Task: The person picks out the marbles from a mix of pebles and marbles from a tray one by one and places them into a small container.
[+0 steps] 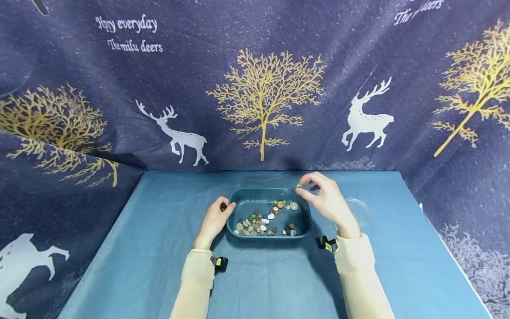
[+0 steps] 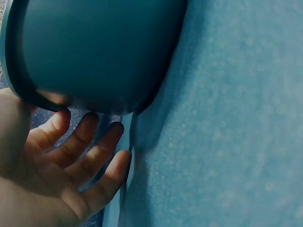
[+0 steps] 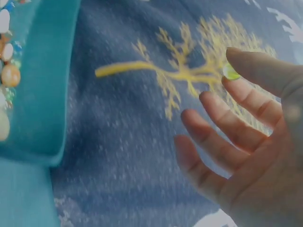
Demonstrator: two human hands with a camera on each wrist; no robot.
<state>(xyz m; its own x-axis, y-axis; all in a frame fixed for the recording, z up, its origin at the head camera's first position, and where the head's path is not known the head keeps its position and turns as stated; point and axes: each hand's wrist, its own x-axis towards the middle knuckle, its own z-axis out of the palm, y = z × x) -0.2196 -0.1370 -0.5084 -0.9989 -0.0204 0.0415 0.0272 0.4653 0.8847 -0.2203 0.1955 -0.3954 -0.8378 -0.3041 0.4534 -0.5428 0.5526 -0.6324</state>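
The right hand (image 1: 328, 201) is raised over the tray's (image 1: 235, 228) far right corner, pinching a small green bead (image 1: 298, 186) between thumb and forefinger, the other fingers (image 3: 215, 132) loosely spread. The left hand (image 1: 215, 219) rests at the tray's left rim with fingers (image 2: 90, 151) spread along its wall, and seems to pinch a dark pebble (image 1: 223, 206) against the rim. The tray, holding mixed pebbles (image 1: 255, 223), sits on a blue cloth (image 1: 139, 248); a clear lid (image 1: 358, 210) lies right of it, and a navy curtain (image 1: 263, 97) with gold trees and white deer hangs behind.
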